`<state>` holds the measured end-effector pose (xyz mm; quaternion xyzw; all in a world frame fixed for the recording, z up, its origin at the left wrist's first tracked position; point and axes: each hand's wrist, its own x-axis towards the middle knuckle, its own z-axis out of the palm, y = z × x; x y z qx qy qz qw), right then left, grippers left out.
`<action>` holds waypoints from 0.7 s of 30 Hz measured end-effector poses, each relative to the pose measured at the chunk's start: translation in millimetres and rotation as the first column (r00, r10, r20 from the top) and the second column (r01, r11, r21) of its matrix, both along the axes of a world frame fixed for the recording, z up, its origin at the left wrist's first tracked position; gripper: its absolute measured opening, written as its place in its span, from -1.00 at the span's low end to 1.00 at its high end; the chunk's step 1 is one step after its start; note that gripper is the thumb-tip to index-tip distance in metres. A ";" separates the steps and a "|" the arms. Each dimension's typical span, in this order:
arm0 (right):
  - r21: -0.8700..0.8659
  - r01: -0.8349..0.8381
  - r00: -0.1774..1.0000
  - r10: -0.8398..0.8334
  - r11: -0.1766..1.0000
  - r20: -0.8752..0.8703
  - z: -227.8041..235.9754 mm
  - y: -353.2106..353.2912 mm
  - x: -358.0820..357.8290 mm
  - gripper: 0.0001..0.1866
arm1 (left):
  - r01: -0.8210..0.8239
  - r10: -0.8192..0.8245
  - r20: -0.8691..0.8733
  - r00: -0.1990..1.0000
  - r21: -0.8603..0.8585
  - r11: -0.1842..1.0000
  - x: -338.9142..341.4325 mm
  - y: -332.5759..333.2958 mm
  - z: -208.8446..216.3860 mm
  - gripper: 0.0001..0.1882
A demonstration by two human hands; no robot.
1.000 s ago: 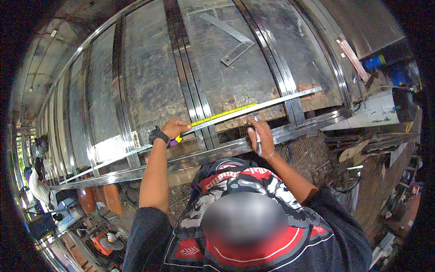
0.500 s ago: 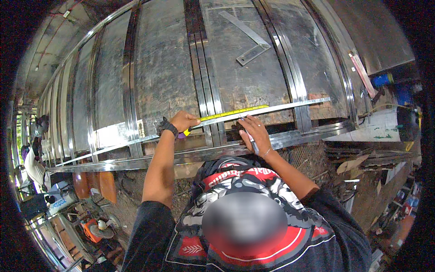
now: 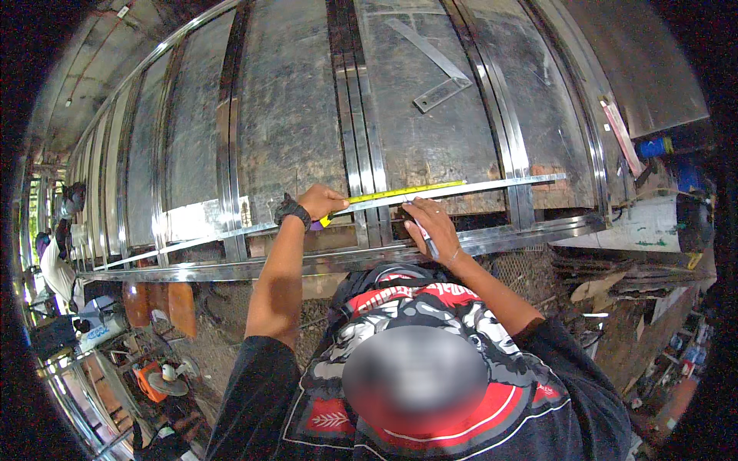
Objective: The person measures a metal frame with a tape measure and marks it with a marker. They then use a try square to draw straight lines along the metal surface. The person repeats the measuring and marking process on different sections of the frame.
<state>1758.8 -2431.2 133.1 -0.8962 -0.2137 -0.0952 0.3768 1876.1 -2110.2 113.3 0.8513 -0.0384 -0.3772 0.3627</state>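
Observation:
My left hand (image 3: 324, 202) is closed on a tape measure (image 3: 323, 220) with a yellow and purple case, mostly hidden by the fingers. Its yellow blade (image 3: 403, 190) is pulled out to the right along a long, thin metal strip (image 3: 477, 187). That strip lies slantwise across the metal bars of a large frame (image 3: 361, 154). In my right hand (image 3: 434, 224) is a slim pale pen or marker (image 3: 428, 241); its upper end shows near the fingertips, close to the strip's lower edge just below the blade.
A metal try square (image 3: 440, 84) lies on the dark panel beyond the strip. Off the frame's right end are a red-and-white long bar (image 3: 621, 137) and a blue can (image 3: 655, 147). Another person (image 3: 58, 265) stands at the far left. An orange-bodied power tool (image 3: 151, 383) is at lower left.
The whole view has shifted slightly, so the frame and strip sit a little farther right. Both hands keep nearly the same places along the strip and blade.

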 end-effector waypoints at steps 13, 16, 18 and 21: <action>-0.016 -0.071 0.996 0.070 0.997 -0.054 1.8 13.7 5.4 -0.61 | 0.089 -0.087 -0.033 0.996 0.087 0.992 3.5 1.8 -3.7 -0.58; -0.010 -0.102 0.994 0.102 0.995 -0.040 9.1 17.6 8.1 -0.61 | 0.090 -0.092 0.018 0.996 0.093 0.992 2.7 2.8 -5.8 -0.58; 0.007 -0.145 0.987 0.145 0.989 -0.062 16.7 22.4 11.7 -0.61 | 0.050 -0.057 0.065 0.996 0.103 0.993 -1.1 1.6 -7.0 -0.60; 0.011 -0.162 0.985 0.163 0.987 -0.051 11.8 26.1 15.1 -0.63 | 0.056 -0.062 0.064 0.996 0.087 0.995 -1.6 -0.8 -0.2 -0.61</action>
